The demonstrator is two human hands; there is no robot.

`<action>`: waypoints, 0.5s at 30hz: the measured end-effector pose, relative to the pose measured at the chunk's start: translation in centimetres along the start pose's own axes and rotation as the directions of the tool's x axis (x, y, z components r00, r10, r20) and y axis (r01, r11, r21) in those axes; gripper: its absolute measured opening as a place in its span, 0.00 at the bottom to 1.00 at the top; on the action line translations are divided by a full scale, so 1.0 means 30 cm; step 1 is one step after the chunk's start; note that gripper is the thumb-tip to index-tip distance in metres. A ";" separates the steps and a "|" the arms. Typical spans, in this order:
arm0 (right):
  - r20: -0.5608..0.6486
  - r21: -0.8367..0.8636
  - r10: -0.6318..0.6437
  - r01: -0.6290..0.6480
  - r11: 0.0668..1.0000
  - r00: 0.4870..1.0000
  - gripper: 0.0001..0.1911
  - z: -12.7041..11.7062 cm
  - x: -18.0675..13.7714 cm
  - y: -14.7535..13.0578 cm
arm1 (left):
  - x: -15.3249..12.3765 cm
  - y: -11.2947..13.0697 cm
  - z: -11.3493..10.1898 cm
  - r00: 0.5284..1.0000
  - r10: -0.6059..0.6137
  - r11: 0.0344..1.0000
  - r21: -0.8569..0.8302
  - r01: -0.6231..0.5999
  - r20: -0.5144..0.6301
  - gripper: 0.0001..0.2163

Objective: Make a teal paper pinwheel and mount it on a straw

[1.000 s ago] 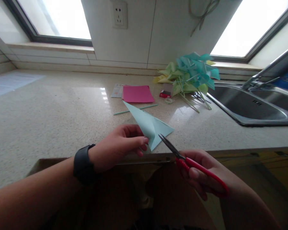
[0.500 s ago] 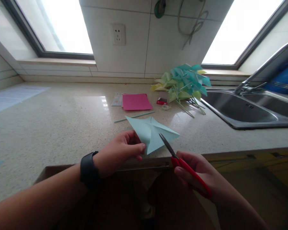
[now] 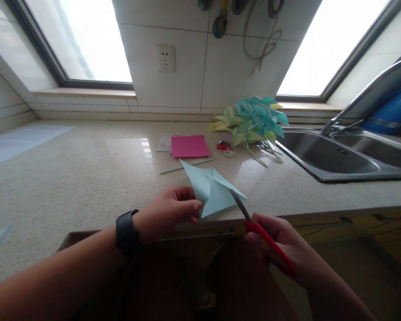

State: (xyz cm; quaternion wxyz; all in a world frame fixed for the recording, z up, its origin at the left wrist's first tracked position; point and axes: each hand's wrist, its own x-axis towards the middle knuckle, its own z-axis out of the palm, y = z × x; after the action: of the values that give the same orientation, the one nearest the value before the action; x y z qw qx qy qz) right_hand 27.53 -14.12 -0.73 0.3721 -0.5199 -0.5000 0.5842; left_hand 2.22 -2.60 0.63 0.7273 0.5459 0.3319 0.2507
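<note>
Taking the paper's middle as the clock's centre, the left hand (image 3: 172, 207) sits near eight o'clock, its grip a narrow pinch on the paper's near-left edge. The pale blue paper (image 3: 217, 191) is between the two hands, over the near edge of the surface (image 3: 103, 178). The scissors (image 3: 263, 235) lie toward four o'clock, handles held in the right hand's (image 3: 277, 236) closed grip. One-sided support could let the thin paper bend or swing if pushed; the scissor tips, right at its right-hand part, could nick or snag it, though whether they touch I cannot tell. The creased paper's long axis runs from ten to four o'clock, a sharp corner pointing to ten; the blades point roughly to eleven.
</note>
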 end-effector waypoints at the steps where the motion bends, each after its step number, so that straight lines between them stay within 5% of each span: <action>1: -0.005 0.003 -0.004 0.004 1.000 1.000 0.20 -0.003 -0.002 0.001 | -0.001 0.001 0.000 1.000 -0.011 1.000 0.009 0.011 -0.006 0.11; 9: -0.021 0.002 0.034 -0.034 0.999 0.999 0.19 -0.024 -0.020 0.033 | -0.009 0.071 -0.030 0.995 -0.077 0.953 0.290 0.092 -0.063 0.18; 15: 0.008 0.002 0.068 -0.068 0.998 0.998 0.21 -0.040 -0.027 0.066 | -0.010 0.114 -0.097 0.993 0.002 0.696 0.714 0.081 -0.115 0.18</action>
State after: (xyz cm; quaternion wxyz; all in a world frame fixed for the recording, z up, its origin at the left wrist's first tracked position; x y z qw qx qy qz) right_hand 29.02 -15.09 -2.43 0.3507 -0.5340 -0.4826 0.5991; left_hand -0.18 -0.05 3.45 0.4437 0.7644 0.4535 0.1148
